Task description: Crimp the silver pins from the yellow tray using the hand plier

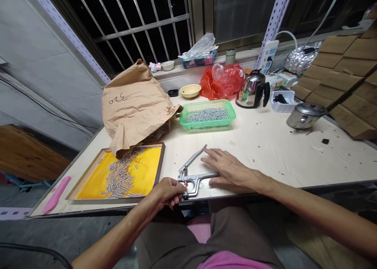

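A metal hand press tool (193, 174) with two long handles lies at the front edge of the table. My right hand (228, 167) rests flat on its lower handle, fingers stretched out. My left hand (168, 191) is pinched at the tool's jaw, its fingers closed on something too small to make out. To the left a yellow-lined tray (153, 165) holds several small metal pieces (122, 177).
A brown paper sack (135, 104) spills onto the tray. Behind it are a green basket (207, 114) of metal pieces, a yellow bowl (190, 90), a red bag (222, 80), a kettle (253, 89), a steel pot (304, 115) and stacked cardboard boxes (344, 76). A pink strip (55, 194) lies at the front left.
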Motion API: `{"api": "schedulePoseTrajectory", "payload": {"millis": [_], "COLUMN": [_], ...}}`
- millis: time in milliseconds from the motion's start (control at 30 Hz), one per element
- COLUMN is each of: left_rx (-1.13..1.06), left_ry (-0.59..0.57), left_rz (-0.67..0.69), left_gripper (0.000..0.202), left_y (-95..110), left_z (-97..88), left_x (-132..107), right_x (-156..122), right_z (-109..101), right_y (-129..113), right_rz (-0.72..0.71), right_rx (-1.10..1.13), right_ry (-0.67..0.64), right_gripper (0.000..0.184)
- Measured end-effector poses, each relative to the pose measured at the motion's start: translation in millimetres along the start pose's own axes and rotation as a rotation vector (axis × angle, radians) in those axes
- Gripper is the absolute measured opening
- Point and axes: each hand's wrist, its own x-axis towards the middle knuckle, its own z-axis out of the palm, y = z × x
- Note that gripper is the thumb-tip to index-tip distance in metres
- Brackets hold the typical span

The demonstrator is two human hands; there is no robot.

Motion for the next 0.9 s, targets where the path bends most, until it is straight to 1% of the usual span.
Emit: {"api": "schedulePoseTrajectory", "payload": {"millis": [33, 67, 100, 167, 200, 267, 400, 567, 667, 700, 733, 767, 800, 833, 867, 900], "left_rx": [0.001, -0.001, -0.003, -0.012, -0.017, -0.028, -0.028, -0.016, 0.034, 0.091, 0.175, 0.283, 0.401, 0.518, 0.620, 0.703], "left_ry": [0.002, 0.003, 0.003, 0.004, 0.006, 0.012, 0.015, 0.017, 0.024, 0.047, 0.099, 0.178, 0.276, 0.375, 0.454, 0.498], "left_rz": [-0.001, -0.002, -0.004, -0.008, -0.009, -0.006, -0.003, -0.004, -0.016, -0.013, 0.009, 0.059, 0.140, 0.247, 0.373, 0.500], "left_gripper": [0.029, 0.029, 0.029, 0.030, 0.030, 0.030, 0.030, 0.034, 0.038, 0.039, 0.039, 0.037, 0.035, 0.030, 0.024, 0.020], "left_y": [-0.2, -0.4, -0.6, -1.1, -1.4, -2.0, -2.5, -2.0, -0.2, 1.3, 3.4, 6.0, 9.1, 12.5, 15.8, 18.9], "left_z": [0.3, 0.7, 1.3, 2.5, 3.0, 3.7, 4.2, 4.9, 5.6, 6.6, 8.1, 10.4, 13.5, 17.3, 21.5, 26.0], "left_x": [-0.3, -0.8, -1.2, -1.9, -2.1, -2.3, -2.0, -2.4, -8.1, -11.6, -15.8, -20.0, -23.9, -26.8, -28.2, -27.7], "right_x": [6.5, 13.7, 21.0, 33.9, 38.7, 44.3, 44.5, 40.3, 36.9, 35.5, 34.2, 33.0, 31.9, 31.1, 30.4, 29.6], "right_z": [-2.0, -3.3, -4.1, -4.5, -4.4, -4.2, -4.4, -7.3, -9.6, -9.7, -9.2, -8.2, -6.7, -4.9, -3.1, -1.4], "right_y": [4.7, 9.1, 13.0, 18.6, 20.3, 21.7, 19.5, 10.1, 3.1, 1.4, 0.1, -0.7, -1.1, -1.3, -1.4, -1.4], "right_rz": [-0.016, -0.031, -0.045, -0.074, -0.090, -0.125, -0.155, -0.090, -0.034, -0.020, -0.009, -0.001, 0.002, 0.002, -0.002, -0.003], "right_rx": [-0.012, -0.023, -0.032, -0.044, -0.049, -0.061, -0.104, -0.145, -0.136, -0.129, -0.123, -0.120, -0.119, -0.120, -0.121, -0.123], "right_ry": [-0.028, -0.073, -0.125, -0.197, -0.204, -0.176, -0.130, -0.159, -0.202, -0.213, -0.218, -0.215, -0.207, -0.196, -0.186, -0.180], "right_gripper": [0.076, 0.088, 0.095, 0.098, 0.097, 0.093, 0.079, 0.064, 0.056, 0.053, 0.051, 0.049, 0.047, 0.047, 0.047, 0.048]}}
